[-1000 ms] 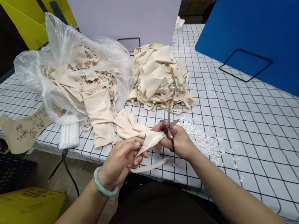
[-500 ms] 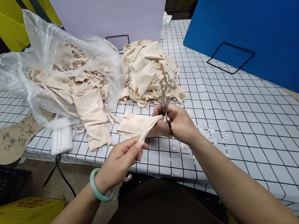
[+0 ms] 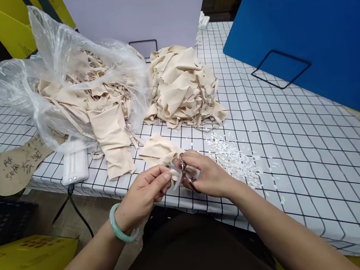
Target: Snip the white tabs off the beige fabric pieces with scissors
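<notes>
Between thumb and fingers, my left hand pinches the edge of a beige fabric piece. The rest of that piece lies on the table just beyond my hands. My right hand is closed around a pair of scissors, whose blades point left at the pinched edge, close to my left fingertips. Whether the blades touch the cloth I cannot tell. Small white snippets are scattered to the right of my right hand. Behind the hands rises a heap of beige fabric pieces.
A clear plastic bag full of beige pieces stands at left, with one folded piece in front. A white power bank with a cable and a marked paper pattern lie near the table edge. A blue panel stands at right.
My right hand has come left and down with the scissors, which now point left instead of away from me. The snippets are uncovered. My left hand stays nearly in place.
</notes>
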A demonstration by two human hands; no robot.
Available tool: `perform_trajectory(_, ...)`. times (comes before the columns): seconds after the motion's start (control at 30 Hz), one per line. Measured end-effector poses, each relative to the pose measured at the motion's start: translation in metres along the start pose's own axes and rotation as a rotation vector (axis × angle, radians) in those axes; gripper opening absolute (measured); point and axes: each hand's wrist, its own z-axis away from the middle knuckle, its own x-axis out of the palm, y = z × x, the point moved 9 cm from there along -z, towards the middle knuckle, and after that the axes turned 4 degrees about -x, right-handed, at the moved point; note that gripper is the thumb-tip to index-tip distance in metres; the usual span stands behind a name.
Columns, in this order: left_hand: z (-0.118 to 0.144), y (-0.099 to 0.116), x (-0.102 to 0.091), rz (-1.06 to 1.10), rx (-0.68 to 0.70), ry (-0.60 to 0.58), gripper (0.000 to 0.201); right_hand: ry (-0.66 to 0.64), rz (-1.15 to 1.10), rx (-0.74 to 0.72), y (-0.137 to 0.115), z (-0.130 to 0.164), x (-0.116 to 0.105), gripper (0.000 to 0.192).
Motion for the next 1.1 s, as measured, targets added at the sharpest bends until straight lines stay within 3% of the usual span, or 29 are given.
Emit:
perform_trajectory(0.13,0.003,-0.012,0.011,-0.023,-0.127,-0.156,0.036,0.192,-0.089,0.116,0.01,0.001,-0.014,0.011)
perform_trajectory(0.23,0.006,-0.009,0.016,-0.044,-0.115,-0.204,0.035,0.301,-0.224,0.19,0.021,0.008,-0.023,0.012)
perform_trajectory(0.3,0.006,-0.003,0.019,-0.069,-0.086,-0.209,0.033,0.303,-0.295,0.225,0.026,0.011,-0.019,0.014)
perform_trajectory(0.37,0.005,0.012,0.02,-0.14,0.032,-0.166,0.03,0.263,-0.352,0.25,0.029,0.013,-0.008,0.015)
perform_trajectory(0.47,0.008,0.05,0.018,-0.306,0.386,0.017,0.023,0.24,-0.479,0.276,0.032,0.019,0.017,0.02)
perform_trajectory(0.53,0.01,0.064,0.021,-0.325,0.547,0.105,0.021,0.266,-0.563,0.293,0.033,0.023,0.034,0.024)
perform_trajectory(0.63,-0.002,0.056,0.026,-0.13,0.509,0.078,0.027,0.277,-0.58,0.308,0.034,0.029,0.049,0.027)
perform_trajectory(0.77,-0.014,0.038,0.023,-0.004,0.423,0.121,0.029,0.25,-0.467,0.319,0.033,0.037,0.038,0.022)
perform_trajectory(0.97,-0.003,0.049,0.031,-0.312,0.605,0.208,0.026,0.23,0.048,0.259,0.011,0.052,-0.018,0.028)
perform_trajectory(1.1,0.001,0.054,0.045,-0.443,0.704,0.183,0.024,0.162,0.28,0.239,-0.003,0.059,-0.03,0.04)
